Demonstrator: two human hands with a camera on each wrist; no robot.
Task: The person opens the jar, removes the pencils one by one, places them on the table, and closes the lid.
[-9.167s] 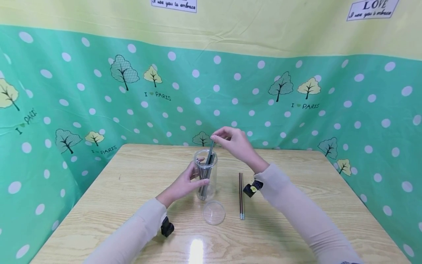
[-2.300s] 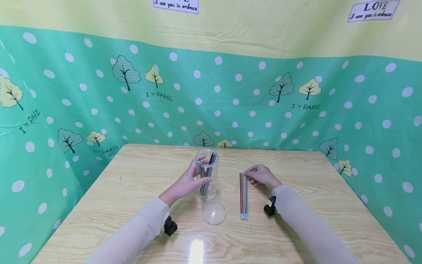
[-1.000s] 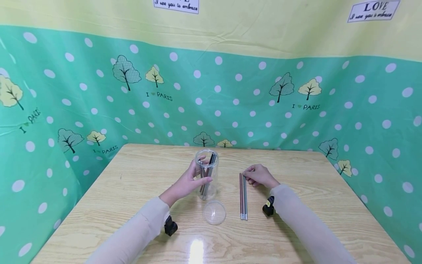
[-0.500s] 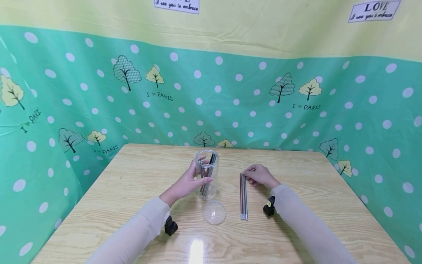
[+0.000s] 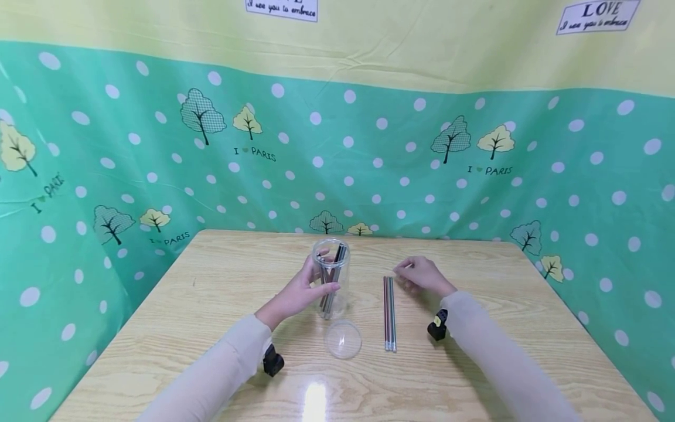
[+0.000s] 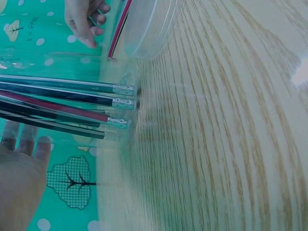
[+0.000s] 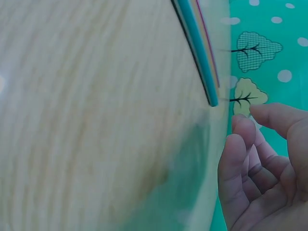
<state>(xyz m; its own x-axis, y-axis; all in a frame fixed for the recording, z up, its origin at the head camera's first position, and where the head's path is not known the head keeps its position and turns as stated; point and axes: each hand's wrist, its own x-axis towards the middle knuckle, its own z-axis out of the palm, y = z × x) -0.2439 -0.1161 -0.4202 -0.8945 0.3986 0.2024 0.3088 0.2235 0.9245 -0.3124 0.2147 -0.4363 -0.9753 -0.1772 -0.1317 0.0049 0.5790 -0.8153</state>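
Note:
My left hand (image 5: 300, 293) grips a tall clear jar (image 5: 341, 302) that stands upright without its lid. Several pencils (image 6: 57, 86) lean inside it, their metal-ferruled ends at the bottom in the left wrist view. To the right, a row of pencils (image 5: 389, 316) lies side by side on the table, maroon at the left and teal at the right. Just past the far tip of the teal pencil (image 7: 199, 48) is my right hand (image 5: 424, 276), holding nothing. In the right wrist view its fingers are loosely bent, with the thumb and forefinger apart.
A round clear lid (image 5: 343, 341) lies flat in front of the jar, left of the pencil row. The wooden table (image 5: 221, 328) backs onto a green and yellow patterned cloth (image 5: 295, 176). Black wrist cameras sit under both sleeves.
Earlier my right hand drew a pencil from the jar and laid it in the row, then pushed it against the others. Now that hand has come off and moved slightly right. The left hand stays put.

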